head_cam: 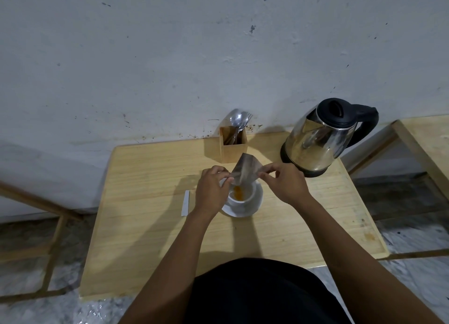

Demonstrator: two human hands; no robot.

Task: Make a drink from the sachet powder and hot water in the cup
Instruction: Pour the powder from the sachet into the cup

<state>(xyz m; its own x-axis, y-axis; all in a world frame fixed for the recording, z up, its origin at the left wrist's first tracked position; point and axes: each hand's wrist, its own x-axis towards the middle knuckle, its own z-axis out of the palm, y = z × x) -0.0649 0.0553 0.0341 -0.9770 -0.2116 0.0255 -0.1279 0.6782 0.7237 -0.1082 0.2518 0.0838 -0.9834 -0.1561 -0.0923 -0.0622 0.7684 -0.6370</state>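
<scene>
Pale wooden table (pixel 150 226) fills the lower middle of the view, set against a scuffed white wall (pixel 170 56), with a mottled grey floor showing at its near corners. Nearest of all is the person's dark clothing at the bottom edge, from which two bare forearms reach forward over the tabletop. Toward the middle of the table a white cup (pixel 243 199) stands on a white saucer (pixel 230 213), and orange-brown powder (pixel 238 191) lies in the bottom of the cup. Just left of the saucer, a narrow white torn strip (pixel 185 203) lies flat on the wood. Directly above the cup the silvery sachet (pixel 245 171) is held tilted, its lower corner pointing down into the cup's mouth. The left hand (pixel 210 190) pinches the sachet's left edge between thumb and fingertips, and the right hand (pixel 283 180) pinches its right edge the same way, the other fingers loosely curled. Beyond the hands, a small wooden holder (pixel 233 145) with spoons (pixel 237 120) and a fork stands by the wall. Farther right sits a steel electric kettle (pixel 320 138) with a closed black lid and a black handle turned to the right.
</scene>
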